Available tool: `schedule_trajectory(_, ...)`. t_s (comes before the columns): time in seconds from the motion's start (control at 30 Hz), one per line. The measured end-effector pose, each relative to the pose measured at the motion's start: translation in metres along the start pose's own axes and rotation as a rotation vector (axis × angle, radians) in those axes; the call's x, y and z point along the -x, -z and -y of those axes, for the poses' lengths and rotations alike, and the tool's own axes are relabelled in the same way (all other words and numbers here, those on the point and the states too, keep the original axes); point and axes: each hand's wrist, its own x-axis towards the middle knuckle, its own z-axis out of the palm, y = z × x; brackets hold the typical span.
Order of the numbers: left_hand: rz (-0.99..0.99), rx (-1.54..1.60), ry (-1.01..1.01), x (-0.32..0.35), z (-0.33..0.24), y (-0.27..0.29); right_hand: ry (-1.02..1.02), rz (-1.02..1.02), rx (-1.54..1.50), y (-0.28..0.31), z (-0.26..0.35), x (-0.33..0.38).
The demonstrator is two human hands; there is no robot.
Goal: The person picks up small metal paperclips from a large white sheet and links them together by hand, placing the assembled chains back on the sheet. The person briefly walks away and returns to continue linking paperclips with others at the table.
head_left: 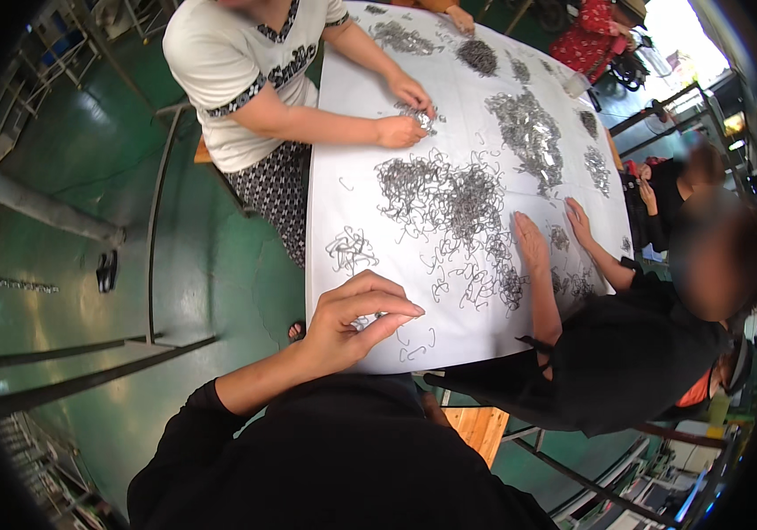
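My left hand [356, 320] is over the near left part of the white-covered table [343, 353], thumb and fingertips pressed together in a pinch. What they hold, if anything, is too small to make out; bits of shiny metal show through the gap between thumb and fingers. Beside the hand are a few loose bent wire hooks [418, 344], with a small pile of hooks [352, 249] just beyond it. A large spread of grey metal hooks [458, 201] covers the middle. My right hand does not show clearly; a patch of skin [434, 410] below the table edge cannot be identified.
Across the left side, a person in a white shirt [255, 97] handles hooks with both hands. At right, a person in black [608, 353] rests both hands near the piles. More metal pieces [528, 132] lie farther back. A wooden bench [480, 430] stands below the table edge.
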Motion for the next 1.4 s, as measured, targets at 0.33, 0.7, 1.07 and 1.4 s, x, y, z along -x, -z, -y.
schedule_trajectory(0.33, 0.254, 0.066, -0.046, -0.015, -0.006, 0.053, -0.221, 0.098, -0.581, -0.014, 0.146, 0.045)
schedule_trajectory(0.7, 0.803, 0.257, -0.162, -0.01, 0.013, 0.083, -0.533, -0.472, -0.839, -0.206, 0.279, 0.071)
schedule_trajectory(1.07, 1.562, 0.672, -0.102, 0.128, -0.033, 0.085, -1.069, -0.738, -1.395, -0.383, 0.474, 0.166)
schedule_trajectory(1.4, 2.045, 0.858, -0.08, 0.386, -0.118, 0.065, -1.346, -0.706, -1.872, -0.62, 0.53, 0.23)
